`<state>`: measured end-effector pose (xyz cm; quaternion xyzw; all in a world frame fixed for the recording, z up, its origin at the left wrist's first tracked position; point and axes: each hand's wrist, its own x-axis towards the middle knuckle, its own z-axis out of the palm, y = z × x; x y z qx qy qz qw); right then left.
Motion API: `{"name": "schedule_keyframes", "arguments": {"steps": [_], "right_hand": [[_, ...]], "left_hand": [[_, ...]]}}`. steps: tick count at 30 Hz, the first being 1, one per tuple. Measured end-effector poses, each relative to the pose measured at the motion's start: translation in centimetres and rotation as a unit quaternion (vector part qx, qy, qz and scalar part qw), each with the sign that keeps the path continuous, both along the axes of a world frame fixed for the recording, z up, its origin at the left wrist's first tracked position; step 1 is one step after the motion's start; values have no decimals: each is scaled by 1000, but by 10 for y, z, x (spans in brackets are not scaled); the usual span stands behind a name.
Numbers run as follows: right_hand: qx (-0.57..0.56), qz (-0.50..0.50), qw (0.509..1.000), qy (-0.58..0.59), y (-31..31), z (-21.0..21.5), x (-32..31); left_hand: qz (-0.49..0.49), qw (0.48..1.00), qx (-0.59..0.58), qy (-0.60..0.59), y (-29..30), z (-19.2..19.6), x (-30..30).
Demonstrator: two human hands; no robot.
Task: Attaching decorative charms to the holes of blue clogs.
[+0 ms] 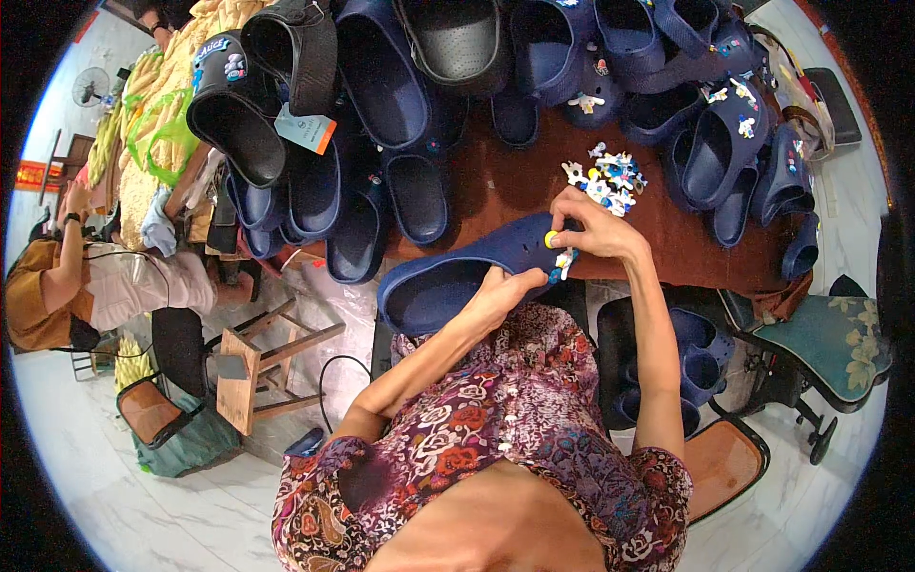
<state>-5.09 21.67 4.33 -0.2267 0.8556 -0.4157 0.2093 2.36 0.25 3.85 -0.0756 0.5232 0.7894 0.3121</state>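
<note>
A navy blue foam clog (419,274) lies tilted across my lap at the table's edge, its toe to the right. My left hand (500,294) grips the clog, the thumb inside its opening and the fingers hidden beneath. Between the fingertips of my right hand (600,229) is a small yellow shoe charm (551,239), held against the holes on the clog's upper. White and blue charms (564,261) sit on the toe just below it. Beyond my right hand lies a loose pile of charms (615,181) in white, blue and yellow.
Navy clogs (724,143) crowd the brown table (515,186) at the back and right. Black clogs (233,133), one tagged, stand at the back left. More clogs (696,357) rest on a chair below right. At far left sits another person (57,286) beside a wooden stool (272,362).
</note>
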Motion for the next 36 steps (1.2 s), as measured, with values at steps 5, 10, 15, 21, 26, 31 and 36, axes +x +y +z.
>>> {"name": "schedule_keyframes", "arguments": {"steps": [5,10,15,21,26,31,36], "right_hand": [[21,-20,999,14,-5,6,7],[-20,-24,999,11,-2,-6,5],[-85,-35,993,-70,-1,-20,4],[-152,-157,973,-78,-5,-34,16],[-149,-135,980,10,-8,-25,26],[-96,-139,984,60,-14,-24,30],[-74,-137,987,49,-17,-27,29]], "left_hand": [[-14,1000,-16,9,-4,-3,-3],[-12,999,-15,-33,-12,0,-8],[-16,991,96,-92,-21,-8,-14],[42,957,167,-233,-23,-4,-20],[53,948,184,-256,-24,-17,-21],[43,948,200,-246,-19,-23,-23],[52,950,194,-239,-22,-22,-25]]}}
